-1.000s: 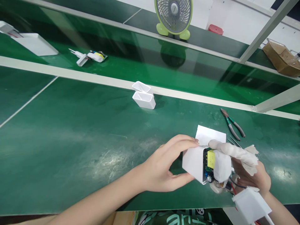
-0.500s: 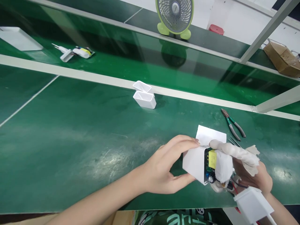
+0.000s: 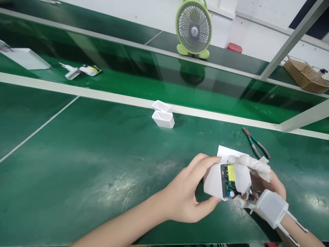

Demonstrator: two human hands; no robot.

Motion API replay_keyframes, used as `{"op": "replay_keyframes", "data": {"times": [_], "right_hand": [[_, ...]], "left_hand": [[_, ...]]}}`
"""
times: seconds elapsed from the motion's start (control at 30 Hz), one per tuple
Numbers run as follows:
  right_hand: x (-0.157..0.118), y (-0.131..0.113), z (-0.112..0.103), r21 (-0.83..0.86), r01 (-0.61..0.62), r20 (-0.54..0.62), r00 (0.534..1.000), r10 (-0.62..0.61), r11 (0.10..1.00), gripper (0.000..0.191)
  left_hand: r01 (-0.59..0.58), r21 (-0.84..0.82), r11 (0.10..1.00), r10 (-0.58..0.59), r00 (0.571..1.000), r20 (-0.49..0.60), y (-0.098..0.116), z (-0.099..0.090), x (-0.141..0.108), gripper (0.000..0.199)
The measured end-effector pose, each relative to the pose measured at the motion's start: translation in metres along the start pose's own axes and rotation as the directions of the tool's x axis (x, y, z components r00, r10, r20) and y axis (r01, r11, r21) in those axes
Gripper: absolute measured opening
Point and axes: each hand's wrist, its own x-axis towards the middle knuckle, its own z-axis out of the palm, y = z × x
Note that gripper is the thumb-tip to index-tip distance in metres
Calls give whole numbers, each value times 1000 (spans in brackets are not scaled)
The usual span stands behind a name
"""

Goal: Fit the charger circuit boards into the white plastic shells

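Observation:
My left hand grips a white plastic housing, fingers on its upper edge and thumb below. Partly inside the housing's open right end is a circuit board with a yellow component and a white-wrapped part. My right hand, with white coverings on its fingers, holds the board from the right. A white plug piece with two metal prongs hangs by wires over my right wrist. Behind the housing lies a white sheet, partly covered by my fingers.
Green-handled pliers lie behind my right hand. Two empty white housings stand by the shelf's rail. Under the shelf are a white tray and another board assembly. Above are a green fan and a cardboard box.
The board sits slightly deeper in the housing. The plug piece has swung up, its prongs now in full view. The camera view has shifted, so the bench's background appears lower.

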Motion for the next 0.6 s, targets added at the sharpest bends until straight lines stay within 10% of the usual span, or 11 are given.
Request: {"op": "replay_keyframes", "data": {"times": [0.37, 0.6], "right_hand": [[28, 25, 1, -55, -87, -131, 988, 79, 995, 63], [29, 14, 19, 1, -43, -111, 993, 43, 999, 59]], "left_hand": [[299, 367, 881, -330, 943, 25, -42, -26, 17, 37], [169, 278, 946, -183, 983, 25, 7, -29, 12, 87]]}}
